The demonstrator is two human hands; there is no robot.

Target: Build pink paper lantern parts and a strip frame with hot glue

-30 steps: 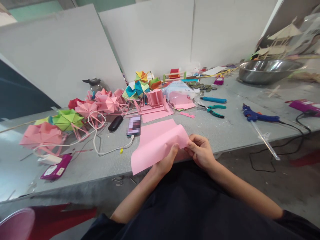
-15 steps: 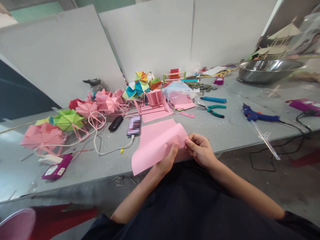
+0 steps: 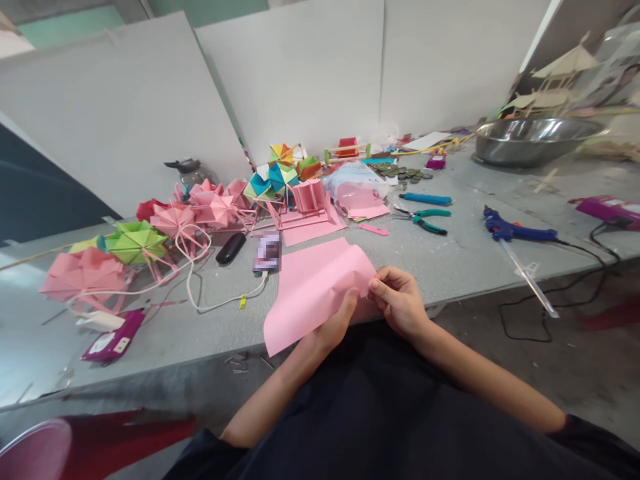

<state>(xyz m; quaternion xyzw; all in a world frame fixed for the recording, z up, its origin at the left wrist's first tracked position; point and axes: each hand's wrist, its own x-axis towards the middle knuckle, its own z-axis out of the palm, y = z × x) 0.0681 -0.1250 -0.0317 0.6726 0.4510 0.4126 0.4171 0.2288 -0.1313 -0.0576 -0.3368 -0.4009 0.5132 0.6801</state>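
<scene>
A sheet of pink paper curls over the table's front edge in front of me. My left hand grips its near edge, thumb on top and the fingers hidden underneath. At the sheet's right corner my right hand pinches the paper between thumb and fingertips. The near left corner of the sheet hangs past the edge, and its far part lies on the table. Beyond it lie a small pink cutter and a pair of teal-handled pliers.
Folded paper umbrellas and a phone on a white cable stand left. A blue glue gun with a black cord lies right, before a steel basin. Purple power strips lie near the table's ends. White panels rise behind.
The sheet's near left corner has dipped slightly lower. Both hands keep their hold in nearly the same place, and the view has shifted a little.
</scene>
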